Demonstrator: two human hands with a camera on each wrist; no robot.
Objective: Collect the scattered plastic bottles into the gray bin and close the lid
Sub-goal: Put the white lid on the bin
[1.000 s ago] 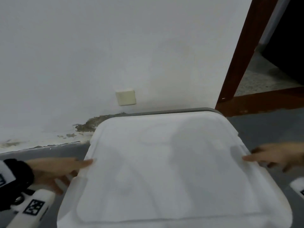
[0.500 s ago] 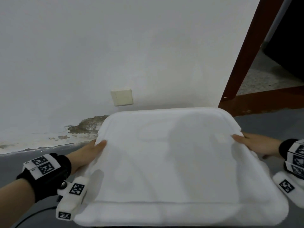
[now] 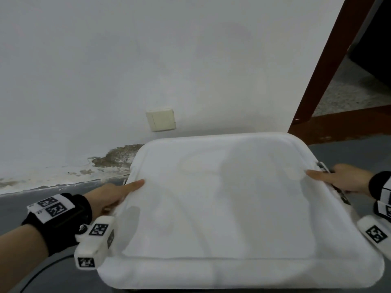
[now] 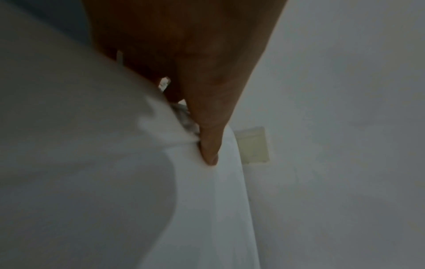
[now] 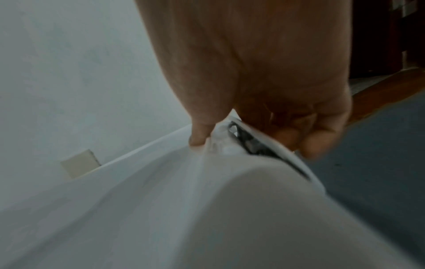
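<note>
A large white lid (image 3: 228,208) lies flat in front of me, close to the wall, and covers the gray bin, which it hides. My left hand (image 3: 115,193) grips the lid's left edge, thumb on top (image 4: 208,138) and fingers tucked beneath. On the opposite edge my right hand (image 3: 331,180) holds it the same way, thumb pressed on the lid's top (image 5: 200,131) and fingers curled under the rim (image 5: 310,145). A dark gap (image 5: 250,145) shows under that rim. No bottle is in view.
A white wall with a beige socket plate (image 3: 161,120) and flaked plaster at its foot stands right behind the lid. A brown door frame (image 3: 323,66) rises at the right with a doorway beyond. Gray floor (image 3: 347,149) surrounds the lid.
The lid has come down and levelled; the gray rim that showed along its far edge a second ago is now covered. Both hands have slid further onto the lid's side edges.
</note>
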